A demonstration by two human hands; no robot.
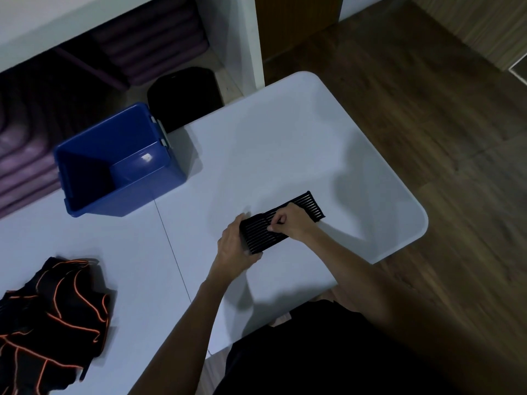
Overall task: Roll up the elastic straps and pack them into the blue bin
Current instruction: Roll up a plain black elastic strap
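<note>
Both bare forearms come in from the near edge and meet on a black ribbed elastic strap lying flat on the white table, toward its right end. Left hand sits at the strap's left end with fingers curled round that end and thumb along the near edge, so it's gripping it. Right hand is on top of the strap around the middle, fingers bent and pinching the ribbed fabric; the far right end of the strap pokes out past it and lies flat. Blue bin stands well apart to the far left on the same table, tipped-looking from this angle, and I can't see anything inside it, though part of the inside is in shadow. Near left corner has a heap of black straps with orange edging, all tangled together. Past the table's far edge there's a black stool-like thing and stacks of purple mats on shelving, with wood flooring off to the right.
</note>
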